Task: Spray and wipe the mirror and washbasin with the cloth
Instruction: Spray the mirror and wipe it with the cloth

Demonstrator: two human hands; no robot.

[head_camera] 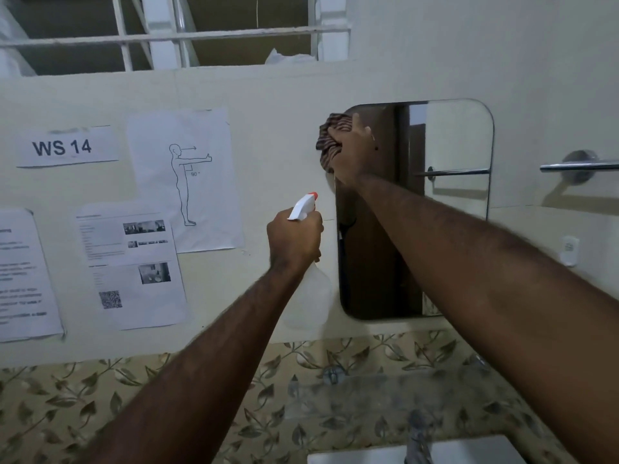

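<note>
A rounded rectangular mirror (449, 139) hangs on the cream wall. My right hand (351, 152) presses a bunched brown striped cloth (330, 137) against the mirror's upper left corner. My left hand (294, 241) grips a white spray bottle (310, 296) with a white trigger head and orange nozzle, held upright just left of the mirror's left edge. The white washbasin (475, 452) shows at the bottom edge, with a blurred metal tap (418, 440) above it.
Paper notices (130, 266), a "WS 14" sign (65, 147) and a body-posture diagram (187, 182) are stuck to the wall on the left. A chrome towel rail (579, 166) sits right of the mirror. Leaf-patterned tiles (100, 396) run below; a barred window (167, 31) is above.
</note>
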